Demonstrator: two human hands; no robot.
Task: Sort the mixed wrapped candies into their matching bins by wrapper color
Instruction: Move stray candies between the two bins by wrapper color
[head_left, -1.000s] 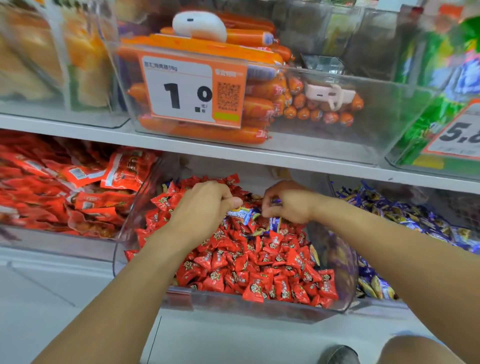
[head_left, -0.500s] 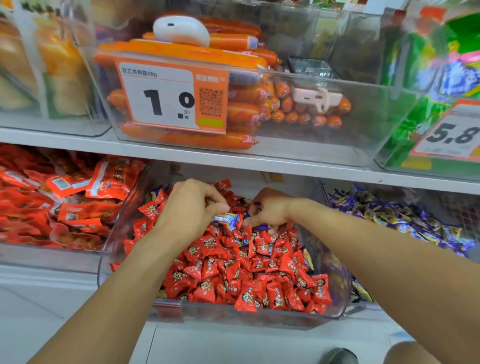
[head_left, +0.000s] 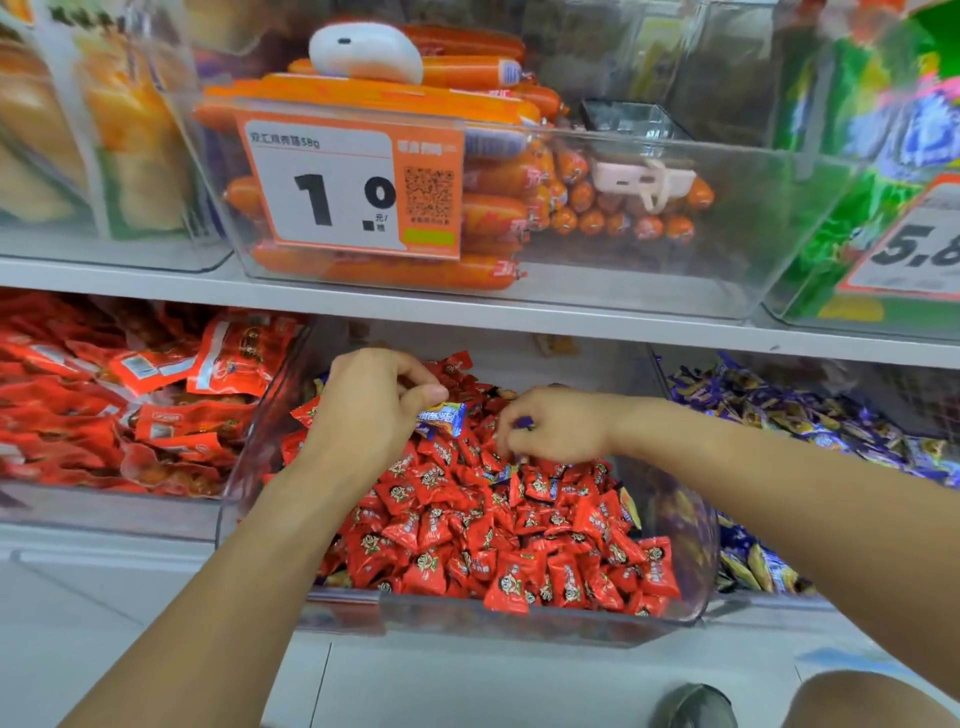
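Observation:
A clear bin (head_left: 519, 621) on the lower shelf holds a heap of red-wrapped candies (head_left: 498, 540) with a few blue ones mixed in. My left hand (head_left: 371, 410) hovers over the back of the heap and pinches a blue-wrapped candy (head_left: 441, 418) between thumb and fingers. My right hand (head_left: 553, 423) reaches into the heap beside it, fingers curled round a small purple-blue candy (head_left: 523, 423). To the right stands a bin of blue and purple candies (head_left: 810, 415).
A bin of larger red snack packs (head_left: 130, 395) sits to the left. The upper shelf (head_left: 467, 312) carries a clear bin of orange sausages (head_left: 493, 208) with a price tag, close above my hands. A shoe (head_left: 693, 706) and a knee (head_left: 872, 701) show below.
My left hand has lifted the blue candy slightly off the heap. My right hand has shifted a little and keeps picking among the red candies. The camera view has dropped and moved nearer.

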